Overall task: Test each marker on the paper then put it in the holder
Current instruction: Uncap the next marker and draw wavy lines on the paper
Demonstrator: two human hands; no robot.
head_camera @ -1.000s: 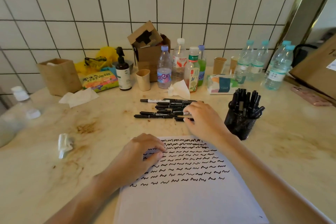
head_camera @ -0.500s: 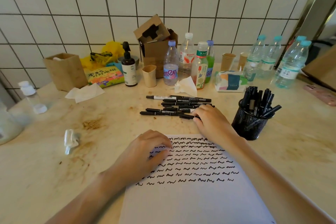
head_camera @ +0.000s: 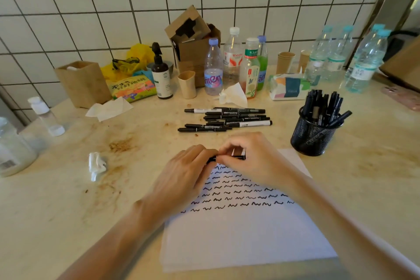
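Over the paper [head_camera: 238, 234], both hands now hold a marker [head_camera: 227, 158].

Your hands [head_camera: 225, 166] meet over the top edge of the paper [head_camera: 245, 229], with bare table [head_camera: 363, 188] open to 3 o'clock and a wide stained stretch open to 9 o'clock, broken only by a crumpled tissue [head_camera: 97, 165]. At 12 o'clock the loose markers [head_camera: 225, 119] lie in a low heap just beyond your fingers; a strip of table separates them from you. The mesh holder [head_camera: 314, 135] stands at 2 o'clock, beside the paper's corner, its markers bristling upward and outward. Behind the heap, bottles [head_camera: 231, 63], a cardboard box [head_camera: 195, 48] and paper cups [head_camera: 187, 84] wall off the far edge.
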